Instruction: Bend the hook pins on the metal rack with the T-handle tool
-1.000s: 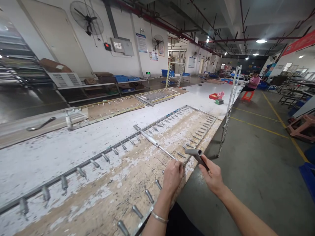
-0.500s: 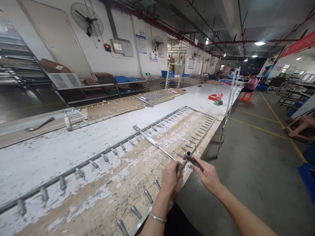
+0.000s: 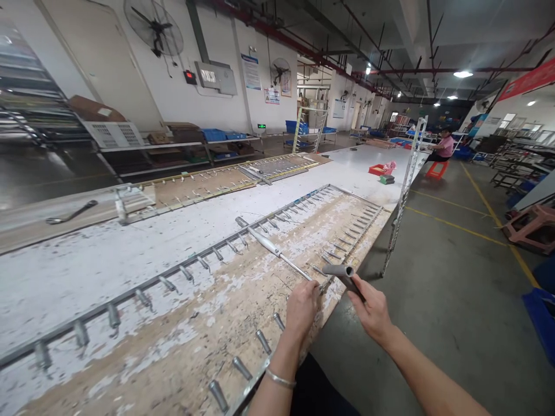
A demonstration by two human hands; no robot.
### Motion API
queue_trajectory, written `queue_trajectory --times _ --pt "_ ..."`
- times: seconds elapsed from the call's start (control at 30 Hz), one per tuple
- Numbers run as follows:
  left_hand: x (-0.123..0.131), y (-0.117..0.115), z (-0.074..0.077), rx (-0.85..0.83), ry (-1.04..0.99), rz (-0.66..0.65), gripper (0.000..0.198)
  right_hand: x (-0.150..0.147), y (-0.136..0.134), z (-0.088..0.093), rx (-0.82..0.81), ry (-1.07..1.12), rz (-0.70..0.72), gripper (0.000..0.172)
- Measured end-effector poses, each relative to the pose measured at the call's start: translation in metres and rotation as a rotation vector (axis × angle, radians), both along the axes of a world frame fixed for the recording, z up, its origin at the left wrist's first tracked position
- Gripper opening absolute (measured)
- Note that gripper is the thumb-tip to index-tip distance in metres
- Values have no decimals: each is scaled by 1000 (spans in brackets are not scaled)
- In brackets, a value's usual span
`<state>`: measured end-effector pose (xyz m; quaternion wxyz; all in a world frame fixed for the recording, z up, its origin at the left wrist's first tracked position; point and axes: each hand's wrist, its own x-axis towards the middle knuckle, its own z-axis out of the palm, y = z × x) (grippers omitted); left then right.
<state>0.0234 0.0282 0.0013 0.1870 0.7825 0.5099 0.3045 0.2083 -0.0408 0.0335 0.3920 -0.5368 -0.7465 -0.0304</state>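
Observation:
In my right hand (image 3: 373,309) is a T-shaped metal tool (image 3: 336,270), its fingers closed around the handle. The hollow tube across its top is over the near rail of a long metal frame (image 3: 177,269) on the table. Close by on the left, my left hand (image 3: 302,306) is closed at that rail, beside the end of a metal rod (image 3: 295,266). Whatever its fingertips grip is hidden. The rod spans the frame and continues into a thicker grey clamp-like bar (image 3: 262,240). Many short metal pegs (image 3: 167,284) with thin hooked ends line both rails.
The worn table (image 3: 173,346) ends just right of my hands. An upright metal frame (image 3: 403,196) leans at that edge. A wrench-like tool (image 3: 71,213) lies far left. Beyond are a red tray (image 3: 379,170) and a seated person (image 3: 444,144).
The tool in my right hand has lifted slightly and turned, so its tube now lies sideways with the open end toward the right. My left hand stays at the rail.

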Motion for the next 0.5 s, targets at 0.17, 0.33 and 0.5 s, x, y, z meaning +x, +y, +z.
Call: queue_trajectory --times 0.17,0.33,0.5 --pt "0 0 2 -34 15 17 27 5 0 -2 -205 -151 -10 40" --pt "1 0 3 -31 24 30 26 6 1 2 -51 25 -21 43" --pt "0 -1 3 -12 17 20 27 8 3 8 -297 -121 18 40"
